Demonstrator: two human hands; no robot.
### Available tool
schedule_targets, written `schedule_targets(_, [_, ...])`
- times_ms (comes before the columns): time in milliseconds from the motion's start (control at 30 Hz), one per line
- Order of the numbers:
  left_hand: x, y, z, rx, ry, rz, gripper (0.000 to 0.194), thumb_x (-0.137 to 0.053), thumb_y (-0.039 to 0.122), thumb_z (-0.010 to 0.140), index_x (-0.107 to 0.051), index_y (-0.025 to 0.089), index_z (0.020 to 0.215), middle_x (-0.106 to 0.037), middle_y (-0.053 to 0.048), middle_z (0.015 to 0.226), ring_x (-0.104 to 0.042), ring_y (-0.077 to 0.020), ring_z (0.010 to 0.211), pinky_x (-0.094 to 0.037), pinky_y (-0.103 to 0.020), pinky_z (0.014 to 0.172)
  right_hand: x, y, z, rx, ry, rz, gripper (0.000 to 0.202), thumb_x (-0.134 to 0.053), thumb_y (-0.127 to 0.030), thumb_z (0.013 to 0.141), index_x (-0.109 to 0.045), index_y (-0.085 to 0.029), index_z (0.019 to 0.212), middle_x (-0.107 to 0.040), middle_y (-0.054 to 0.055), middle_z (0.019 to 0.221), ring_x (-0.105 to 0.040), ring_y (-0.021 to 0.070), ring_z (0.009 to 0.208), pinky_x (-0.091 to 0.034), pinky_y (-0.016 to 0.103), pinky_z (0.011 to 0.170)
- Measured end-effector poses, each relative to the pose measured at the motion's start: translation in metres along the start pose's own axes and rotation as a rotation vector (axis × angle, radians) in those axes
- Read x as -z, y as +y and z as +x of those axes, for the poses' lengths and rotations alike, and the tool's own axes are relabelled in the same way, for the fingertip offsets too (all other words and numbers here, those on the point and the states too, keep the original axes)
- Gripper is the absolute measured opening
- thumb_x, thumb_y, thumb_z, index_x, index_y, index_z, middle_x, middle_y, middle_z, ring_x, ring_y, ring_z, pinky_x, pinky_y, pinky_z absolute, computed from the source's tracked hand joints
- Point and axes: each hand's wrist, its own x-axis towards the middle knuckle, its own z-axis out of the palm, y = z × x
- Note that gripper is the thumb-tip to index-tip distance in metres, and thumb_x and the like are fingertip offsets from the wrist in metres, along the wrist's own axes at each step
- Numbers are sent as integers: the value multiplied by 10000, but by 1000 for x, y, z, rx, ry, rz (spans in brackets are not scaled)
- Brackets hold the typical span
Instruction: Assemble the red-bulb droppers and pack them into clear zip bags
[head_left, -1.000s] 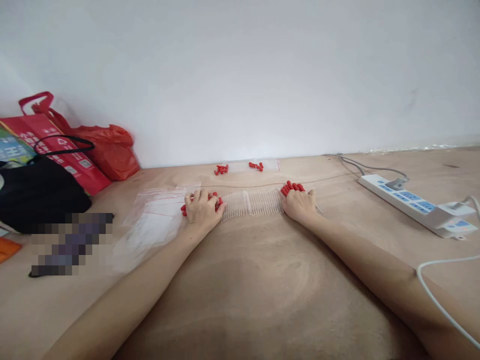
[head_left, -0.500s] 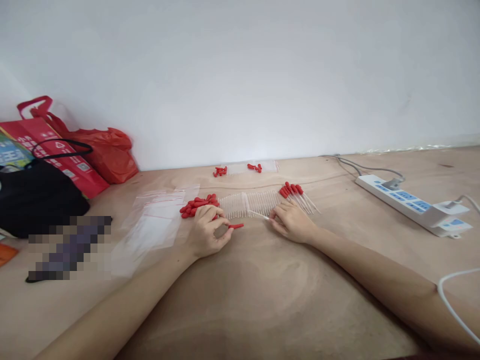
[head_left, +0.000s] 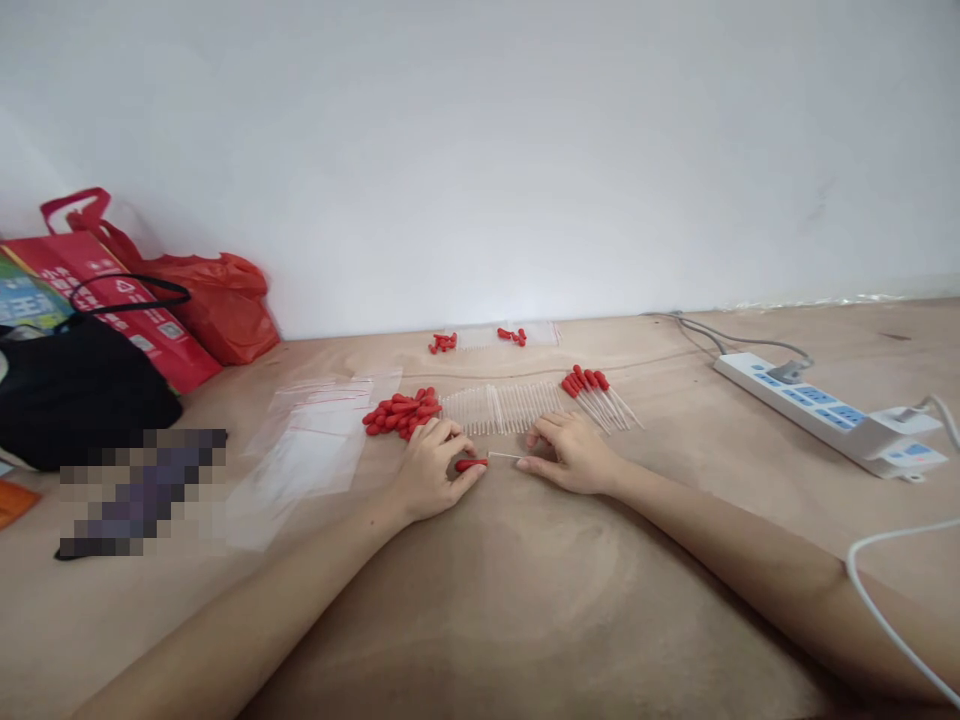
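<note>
My left hand (head_left: 435, 468) pinches a red rubber dropper bulb (head_left: 469, 465) between thumb and fingers, its narrow end pointing right. Facing it, my right hand (head_left: 566, 452) grips a thin clear dropper tube (head_left: 505, 456). The tube's free end is at or just beside the bulb's mouth; whether it touches I cannot tell. Behind my left hand lies a pile of red bulbs (head_left: 397, 412). A row of clear tubes (head_left: 517, 405) is laid out beyond both hands. Past my right hand lie several droppers with red bulbs fitted (head_left: 600, 395).
Clear zip bags (head_left: 315, 440) are spread to the left, near a pixelated dark object (head_left: 142, 495). Red bags (head_left: 217, 310) and a black bag (head_left: 82, 390) stand further left. By the wall lie more bulbs (head_left: 512, 337). A power strip (head_left: 817, 405) with cables sits at right.
My hands have come closer together. The bulb in my left hand and the tube in my right are now end to end, the tube lowered away from the row.
</note>
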Motion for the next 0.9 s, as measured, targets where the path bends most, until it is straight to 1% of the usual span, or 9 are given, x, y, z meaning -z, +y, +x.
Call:
schedule_targets(33, [-1,0,1,12,-9,-5,161,-537,331,753,-577,177,729,-539,-44,825,-468,-182,742,-345,-342,700,-1,-2,1,-25,-2,5,291,-511,-460,767,-517,-170,794,-570,41,795,-498,157,751,-286,272,649])
schedule_targets(100, [-3,0,2,23,-17,-15,159,-527,319,772,-559,175,715,-550,-39,825,-477,-185,762,-335,-338,700,-5,-5,3,-60,-22,4,273,-508,-449,774,-514,-176,772,-570,36,792,-501,158,755,-289,275,647])
schedule_targets(233, [-3,0,3,39,-19,-45,139,-491,301,811,-532,180,758,-583,-20,793,-497,-187,791,-315,-329,708,-11,-10,4,-106,-41,-47,182,-471,-346,817,-508,-179,756,-576,41,784,-506,176,789,-295,289,662])
schedule_targets(333, [-3,0,2,77,-8,-58,127,-466,287,830,-516,177,791,-601,-11,770,-515,-176,770,-300,-326,720,-15,-10,2,-139,1,-61,150,-431,-293,839,-483,-171,769,-586,59,803,-512,190,801,-298,302,680])
schedule_targets(400, [-4,0,2,83,6,-61,117,-453,276,840,-514,176,839,-623,-8,790,-531,-168,771,-280,-336,751,-17,-9,0,-162,49,-1,137,-379,-261,860,-452,-171,787,-590,56,793,-520,178,765,-300,300,677])
schedule_targets(533, [-5,0,1,12,58,-65,158,-419,246,865,-533,195,963,-661,-5,834,-552,-159,787,-236,-353,787,-19,-10,-1,-152,123,125,126,-311,-241,882,-404,-177,826,-582,30,751,-522,146,670,-300,289,676])
schedule_targets(667, [-6,2,2,-52,105,-63,186,-396,231,875,-578,199,892,-668,-1,761,-554,-154,737,-228,-355,764,-19,-14,-1,-115,94,113,116,-318,-250,883,-398,-180,838,-585,22,756,-529,146,660,-285,291,684])
schedule_targets(767, [-6,4,2,-50,113,-72,207,-386,232,876,-586,195,841,-664,-2,747,-552,-151,729,-230,-352,760,-17,-16,-1,-107,59,93,104,-340,-247,877,-407,-181,833,-594,14,764,-533,144,665,-267,292,697])
schedule_targets(900, [-6,6,1,-50,121,-91,207,-399,241,870,-586,189,799,-655,4,720,-549,-142,706,-236,-343,754,-15,-16,-1,-101,45,122,106,-367,-258,870,-422,-184,819,-596,-3,749,-535,135,660,-247,286,703])
